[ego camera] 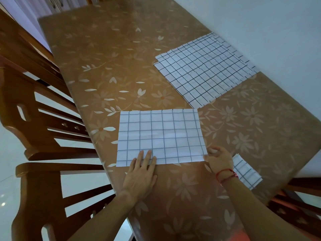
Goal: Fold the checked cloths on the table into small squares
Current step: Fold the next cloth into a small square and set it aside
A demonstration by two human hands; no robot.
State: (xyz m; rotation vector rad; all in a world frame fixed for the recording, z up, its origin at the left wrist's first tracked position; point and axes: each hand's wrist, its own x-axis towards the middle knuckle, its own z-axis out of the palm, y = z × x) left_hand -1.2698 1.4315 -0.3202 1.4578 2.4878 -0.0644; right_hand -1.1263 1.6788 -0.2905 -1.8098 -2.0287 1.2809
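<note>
The cloth lay flat on the table at 12 o'clock, our left hand pressing its 6 o'clock edge with straight fingers, our right hand pinching its 4 o'clock corner; light and limp, we judged, best lifted by corners

Table: long, under a glossy brown cover printed with pale flowers and leaves.
Near cloth: one white checked cloth lying flat as a wide rectangle close to the front edge, with a faint crease across its middle.
Far stack: several checked cloths spread flat one on another, edges offset. It lies toward the right side, and its nearest corner almost meets the Near cloth.
Folded pile: small checked squares stacked by the right front edge, partly hidden.
</note>
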